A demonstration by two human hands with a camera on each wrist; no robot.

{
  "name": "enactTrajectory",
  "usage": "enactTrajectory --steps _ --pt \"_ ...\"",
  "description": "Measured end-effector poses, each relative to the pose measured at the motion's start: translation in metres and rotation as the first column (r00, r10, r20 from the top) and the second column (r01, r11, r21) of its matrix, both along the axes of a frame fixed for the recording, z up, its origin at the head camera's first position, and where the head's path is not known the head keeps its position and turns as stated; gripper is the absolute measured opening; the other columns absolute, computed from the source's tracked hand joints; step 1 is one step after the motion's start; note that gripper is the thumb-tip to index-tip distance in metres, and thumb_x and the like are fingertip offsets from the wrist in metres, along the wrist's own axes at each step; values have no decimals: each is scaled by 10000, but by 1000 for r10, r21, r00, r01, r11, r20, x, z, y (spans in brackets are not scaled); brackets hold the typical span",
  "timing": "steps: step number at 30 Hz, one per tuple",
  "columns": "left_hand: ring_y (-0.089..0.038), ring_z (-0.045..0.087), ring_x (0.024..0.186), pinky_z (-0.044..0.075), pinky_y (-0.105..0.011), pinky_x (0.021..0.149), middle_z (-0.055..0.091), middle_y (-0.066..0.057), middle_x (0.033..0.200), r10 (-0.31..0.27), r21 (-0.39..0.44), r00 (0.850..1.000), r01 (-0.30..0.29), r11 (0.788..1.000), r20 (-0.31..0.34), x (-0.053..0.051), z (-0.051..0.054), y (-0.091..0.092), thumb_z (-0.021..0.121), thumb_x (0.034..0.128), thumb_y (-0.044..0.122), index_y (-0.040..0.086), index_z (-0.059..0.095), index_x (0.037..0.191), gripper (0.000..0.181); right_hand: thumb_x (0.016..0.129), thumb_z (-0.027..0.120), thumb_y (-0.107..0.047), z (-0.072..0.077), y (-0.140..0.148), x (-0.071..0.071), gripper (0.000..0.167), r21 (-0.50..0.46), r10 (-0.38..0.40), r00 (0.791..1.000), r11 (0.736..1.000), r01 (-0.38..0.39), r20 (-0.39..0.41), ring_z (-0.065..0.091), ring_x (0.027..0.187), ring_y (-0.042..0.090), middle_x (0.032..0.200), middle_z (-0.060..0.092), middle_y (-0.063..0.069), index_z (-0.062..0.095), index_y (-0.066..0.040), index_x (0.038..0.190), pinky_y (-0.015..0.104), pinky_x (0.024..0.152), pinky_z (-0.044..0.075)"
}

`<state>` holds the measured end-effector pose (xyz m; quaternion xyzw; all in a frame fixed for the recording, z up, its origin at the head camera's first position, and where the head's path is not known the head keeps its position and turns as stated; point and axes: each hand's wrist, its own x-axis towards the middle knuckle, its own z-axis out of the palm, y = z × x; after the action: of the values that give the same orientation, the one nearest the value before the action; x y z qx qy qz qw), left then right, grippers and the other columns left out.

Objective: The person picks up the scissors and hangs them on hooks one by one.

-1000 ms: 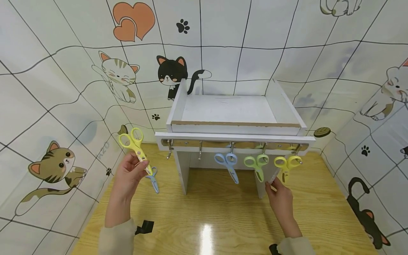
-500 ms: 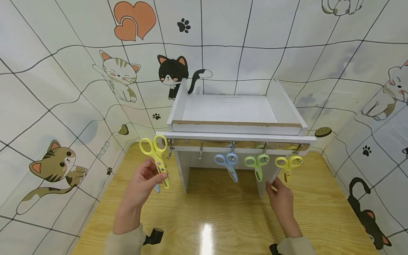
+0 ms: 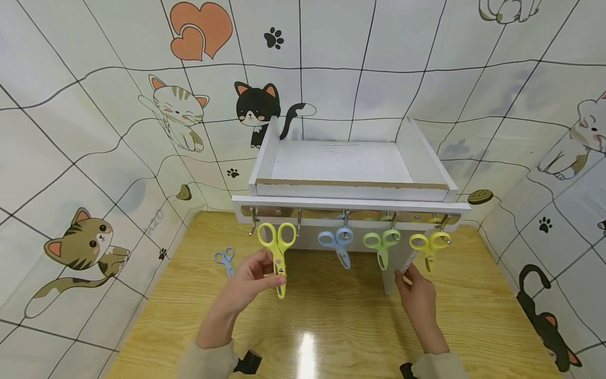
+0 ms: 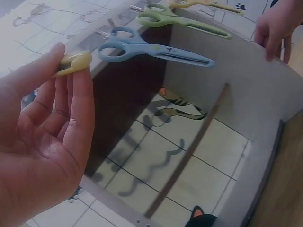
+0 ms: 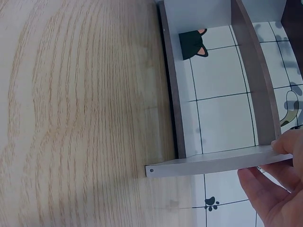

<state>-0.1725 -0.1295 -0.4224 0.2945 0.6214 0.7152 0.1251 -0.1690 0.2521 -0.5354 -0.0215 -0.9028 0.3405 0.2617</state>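
My left hand (image 3: 251,281) pinches yellow scissors (image 3: 278,250) by the blade end, rings up, in front of the white hook rack (image 3: 350,202). Two metal hooks, a left hook (image 3: 253,221) and a second hook (image 3: 299,221), are close to the rings. From the other hooks hang blue scissors (image 3: 342,246), green scissors (image 3: 382,248) and another yellow pair (image 3: 429,246). In the left wrist view the held scissors (image 4: 73,64) show mostly end-on. My right hand (image 3: 418,297) grips the rack's right side panel (image 5: 213,163) between thumb and fingers.
More blue scissors (image 3: 224,259) lie on the wooden table (image 3: 341,326), left of the rack and behind my left hand. An open white tray section (image 3: 338,160) tops the rack. The cat-patterned wall covering (image 3: 331,47) closes in behind and at both sides.
My left hand has carried the yellow scissors rightward and somewhat down, from left of the rack to in front of its left hooks. The right hand has kept its grip on the panel.
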Motion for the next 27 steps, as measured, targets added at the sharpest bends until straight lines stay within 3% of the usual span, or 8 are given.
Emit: enactTrajectory --steps 6,13,20,27 --pt "-25 602 786 552 -153 670 607 81 898 -11 -14 999 12 1000 31 -6 -17 12 619 927 -36 22 524 996 131 922 652 -17 0 0 0 216 -15 -2 1000 1000 2 15 737 816 430 1005 726 288 660 25 1134 550 654 611" --pt "-21 567 743 497 -130 640 585 85 853 52 -55 997 -50 997 48 -12 -30 18 633 937 4 -134 469 994 221 930 639 -14 -1 0 0 207 -26 11 999 1000 -10 38 736 828 431 1019 720 301 649 26 1133 535 662 618" --pt "-42 635 822 590 -183 739 638 88 933 37 -92 995 -28 995 97 -14 -38 21 633 926 -10 -141 511 1101 250 927 647 -9 -1 0 0 214 -15 14 1000 1000 -13 14 735 820 434 1007 724 296 652 29 1138 538 648 615" --pt "-61 650 864 603 -207 799 639 84 948 28 -141 993 -12 990 115 -15 -54 16 627 937 13 -167 503 1092 267 915 651 9 0 -1 0 214 -10 14 1000 1000 -14 -13 731 814 443 987 723 302 647 46 1126 551 645 610"
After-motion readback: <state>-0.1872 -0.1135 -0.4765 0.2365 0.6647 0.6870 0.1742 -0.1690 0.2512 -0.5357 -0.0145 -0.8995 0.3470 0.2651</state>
